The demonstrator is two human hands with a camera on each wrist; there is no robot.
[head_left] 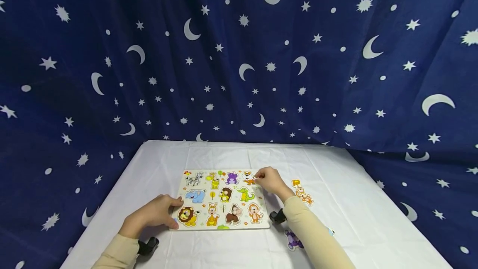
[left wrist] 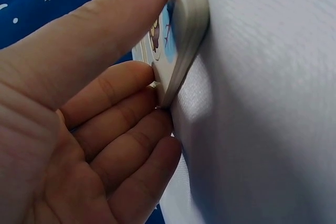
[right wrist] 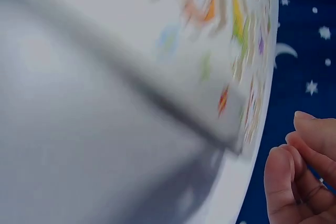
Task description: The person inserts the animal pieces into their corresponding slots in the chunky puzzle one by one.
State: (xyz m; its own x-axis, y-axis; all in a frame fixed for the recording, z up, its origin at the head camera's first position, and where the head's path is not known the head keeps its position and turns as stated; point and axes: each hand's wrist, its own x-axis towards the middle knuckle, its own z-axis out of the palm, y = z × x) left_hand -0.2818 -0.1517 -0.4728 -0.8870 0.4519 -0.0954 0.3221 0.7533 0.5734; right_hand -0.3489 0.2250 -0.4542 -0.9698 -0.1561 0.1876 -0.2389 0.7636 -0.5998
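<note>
1. Just left of the fingertips of your right hand (head_left: 271, 181) sits the tiger (head_left: 248, 177), near the far right corner of the board (head_left: 235, 199). This closeness is the relation that matters most; whether the tips touch the tiger, you cannot tell.

2. Between your two hands the board lies on the table (head_left: 321, 165), its long axis running from your left hand (head_left: 158, 211) toward your right. Your right hand is clearly the nearer one to the tiger; your left is across the board from it.

3. At the far right corner, your right hand has its fingers curled, thumb and fingertips drawn together. In the right wrist view no piece shows between them.

4. Behind that hand, your right forearm (head_left: 317, 231) slants up from the near right, so the fingers come at the tiger from its right side.

5. Over on the other end, your left hand is partly spread and holds the board by its near left corner: thumb at that corner, fingers bent against the left edge. Your left forearm reaches in from the near left.

6. To the right of your right hand, beyond the wrist, lie loose orange pieces (head_left: 304, 196); nearer you, a loose hippo (head_left: 293, 240) lies beside your sleeve, partly hidden.
</note>
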